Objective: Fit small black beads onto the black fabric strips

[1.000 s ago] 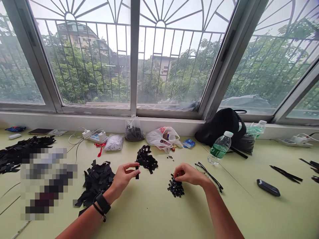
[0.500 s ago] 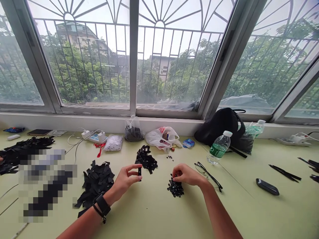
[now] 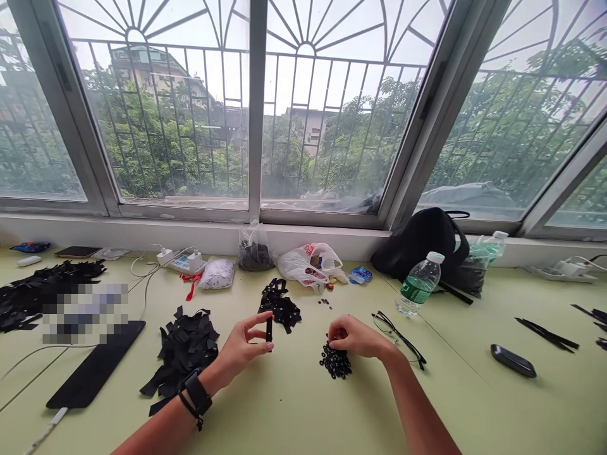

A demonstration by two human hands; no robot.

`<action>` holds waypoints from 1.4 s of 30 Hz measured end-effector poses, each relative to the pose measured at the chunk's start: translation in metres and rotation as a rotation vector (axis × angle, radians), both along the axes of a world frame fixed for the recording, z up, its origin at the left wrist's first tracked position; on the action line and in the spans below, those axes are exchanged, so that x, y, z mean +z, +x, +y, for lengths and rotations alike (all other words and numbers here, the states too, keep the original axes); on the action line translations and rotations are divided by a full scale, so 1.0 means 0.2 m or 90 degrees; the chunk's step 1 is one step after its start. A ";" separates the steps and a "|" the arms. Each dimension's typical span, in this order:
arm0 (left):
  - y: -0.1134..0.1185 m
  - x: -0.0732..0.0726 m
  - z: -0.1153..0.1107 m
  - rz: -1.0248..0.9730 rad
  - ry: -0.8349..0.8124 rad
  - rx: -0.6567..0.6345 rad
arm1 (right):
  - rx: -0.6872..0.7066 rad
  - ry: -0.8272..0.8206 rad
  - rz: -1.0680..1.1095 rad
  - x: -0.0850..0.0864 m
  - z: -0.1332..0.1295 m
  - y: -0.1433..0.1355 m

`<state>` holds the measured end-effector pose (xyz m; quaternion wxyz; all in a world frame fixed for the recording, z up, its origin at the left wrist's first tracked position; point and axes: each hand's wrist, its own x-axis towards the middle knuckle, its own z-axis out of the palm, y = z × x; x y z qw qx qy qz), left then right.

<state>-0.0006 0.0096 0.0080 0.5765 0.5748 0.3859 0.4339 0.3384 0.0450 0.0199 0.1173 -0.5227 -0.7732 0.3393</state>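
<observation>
The left hand (image 3: 239, 346) holds a narrow black strip (image 3: 269, 331) between spread thumb and finger; the right hand (image 3: 355, 337) curls, contents hidden, at piled small black rings (image 3: 336, 365).

left hand (image 3: 241, 346) pinches, thumb (image 3: 262, 348) below fingers (image 3: 258, 320); right hand (image 3: 355, 337) curls downward, well apart.

Black strips (image 3: 184, 347) heaped on a table (image 3: 294, 420) beside windows (image 3: 255, 126) suggest a workroom.
</observation>
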 end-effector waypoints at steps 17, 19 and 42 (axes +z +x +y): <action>0.05 -0.01 -0.01 -0.086 -0.006 0.007 | 0.003 0.067 0.257 0.01 -0.06 -0.34; 0.05 -0.02 0.00 -0.095 -0.009 0.021 | 0.019 0.064 0.313 -0.03 -0.08 -0.45; 0.06 -0.01 -0.02 -0.049 0.041 0.020 | -0.042 0.155 0.416 -0.12 -0.13 -0.68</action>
